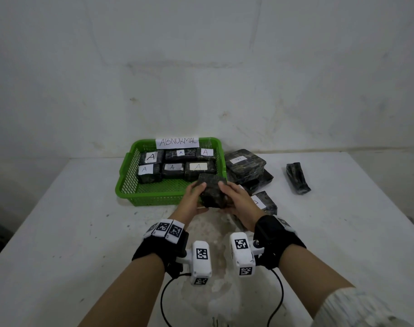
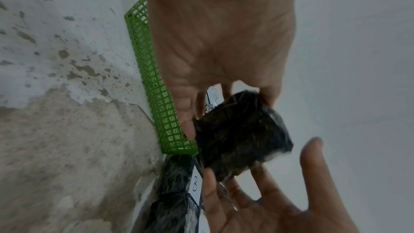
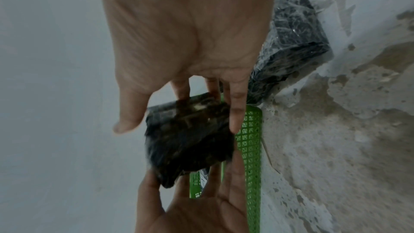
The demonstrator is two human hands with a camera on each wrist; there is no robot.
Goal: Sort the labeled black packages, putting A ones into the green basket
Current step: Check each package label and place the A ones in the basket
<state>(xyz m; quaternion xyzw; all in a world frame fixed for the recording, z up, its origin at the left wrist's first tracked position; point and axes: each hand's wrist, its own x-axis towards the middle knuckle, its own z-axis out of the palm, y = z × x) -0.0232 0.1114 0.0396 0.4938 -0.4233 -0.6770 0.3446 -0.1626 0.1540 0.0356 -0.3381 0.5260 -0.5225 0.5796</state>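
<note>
Head view shows the white desk [image 1: 59, 232] with the green basket [image 1: 125, 182] at its far edge, six black packages marked A lying inside in two rows. Just right of the basket sits a pile of black packages [image 1: 244, 165] – one more [image 1: 297, 178] lies apart, toward the right edge. Above the basket's near right corner, the left hand [image 1: 191, 199] and right hand [image 1: 236, 199] hold one black package [image 1: 211, 191] between them, fingers curled around its sides; its label is not visible.

"ABNORMAL" sign [image 1: 177, 142] on green basket [image 1: 123, 182], "A" packages [image 1: 150, 157], "B" package [image 2: 179, 183]
</note>
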